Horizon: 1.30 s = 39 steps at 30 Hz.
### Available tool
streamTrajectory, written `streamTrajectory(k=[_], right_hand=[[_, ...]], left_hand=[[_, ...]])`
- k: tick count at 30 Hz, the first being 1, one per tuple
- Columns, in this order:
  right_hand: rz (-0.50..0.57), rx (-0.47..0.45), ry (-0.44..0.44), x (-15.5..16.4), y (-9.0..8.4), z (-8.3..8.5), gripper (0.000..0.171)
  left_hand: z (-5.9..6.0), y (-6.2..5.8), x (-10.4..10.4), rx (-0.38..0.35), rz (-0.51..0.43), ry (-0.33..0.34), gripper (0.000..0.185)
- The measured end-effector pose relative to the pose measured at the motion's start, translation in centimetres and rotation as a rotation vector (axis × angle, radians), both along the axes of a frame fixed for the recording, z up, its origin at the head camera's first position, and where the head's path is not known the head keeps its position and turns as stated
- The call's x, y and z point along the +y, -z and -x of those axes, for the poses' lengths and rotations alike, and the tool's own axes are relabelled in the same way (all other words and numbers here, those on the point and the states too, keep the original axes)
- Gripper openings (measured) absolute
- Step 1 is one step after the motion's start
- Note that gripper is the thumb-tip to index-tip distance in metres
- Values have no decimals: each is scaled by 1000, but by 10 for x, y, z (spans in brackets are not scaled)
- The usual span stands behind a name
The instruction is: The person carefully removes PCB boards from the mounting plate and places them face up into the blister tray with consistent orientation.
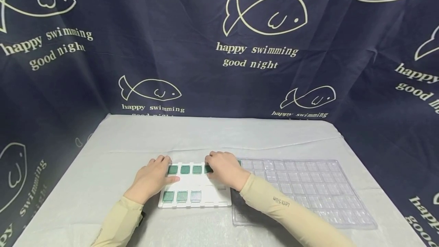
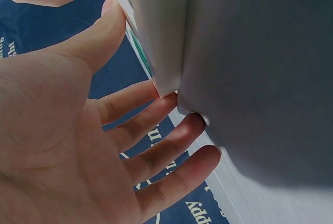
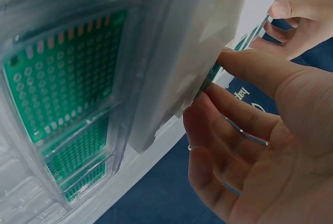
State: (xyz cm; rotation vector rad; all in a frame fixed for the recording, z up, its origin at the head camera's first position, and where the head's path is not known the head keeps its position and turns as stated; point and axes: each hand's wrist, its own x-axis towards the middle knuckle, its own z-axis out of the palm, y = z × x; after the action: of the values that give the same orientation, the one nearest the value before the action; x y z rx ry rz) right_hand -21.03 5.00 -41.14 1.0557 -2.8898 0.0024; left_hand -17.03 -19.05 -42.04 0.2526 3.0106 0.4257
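My left hand (image 1: pixel 152 176) rests at the left end of a white plastic tray (image 1: pixel 219 197), its thumb laid on the top face. In the left wrist view the other fingers (image 2: pixel 166 151) are fairly straight and meet the tray's corner. My right hand (image 1: pixel 226 169) is over the tray's far right part, where thumb and forefinger pinch a green perforated circuit board (image 3: pixel 210 76), mostly hidden by the fingers. Along the tray's far row sit several more green boards (image 1: pixel 185 169). Its near row holds a green board (image 1: pixel 168 196), another beside it and a paler one (image 1: pixel 196 196).
To the right of the white tray lies a clear plastic compartment tray (image 1: pixel 302 178), partly under my right forearm. Green boards (image 3: pixel 67 73) sit in its left column. Both trays are on a table with a pale cloth (image 1: pixel 205 134); a dark blue fish-print curtain (image 1: pixel 202 29) hangs behind.
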Motion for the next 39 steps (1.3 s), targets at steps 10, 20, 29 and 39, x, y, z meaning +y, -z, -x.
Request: streamTrajectory(k=[10, 20, 29, 39], right_hand=[[-7, 15, -6, 1, -1, 0, 31], [-23, 11, -5, 1, -1, 0, 33], [-1, 12, -9, 1, -2, 0, 32], [13, 15, -16, 2, -1, 1, 29]], left_hand=[[2, 0, 0, 4, 9, 2, 55], [1, 0, 0, -7, 6, -3, 55], [2, 1, -1, 7, 16, 0, 56], [1, 1, -1, 9, 8, -1, 56]])
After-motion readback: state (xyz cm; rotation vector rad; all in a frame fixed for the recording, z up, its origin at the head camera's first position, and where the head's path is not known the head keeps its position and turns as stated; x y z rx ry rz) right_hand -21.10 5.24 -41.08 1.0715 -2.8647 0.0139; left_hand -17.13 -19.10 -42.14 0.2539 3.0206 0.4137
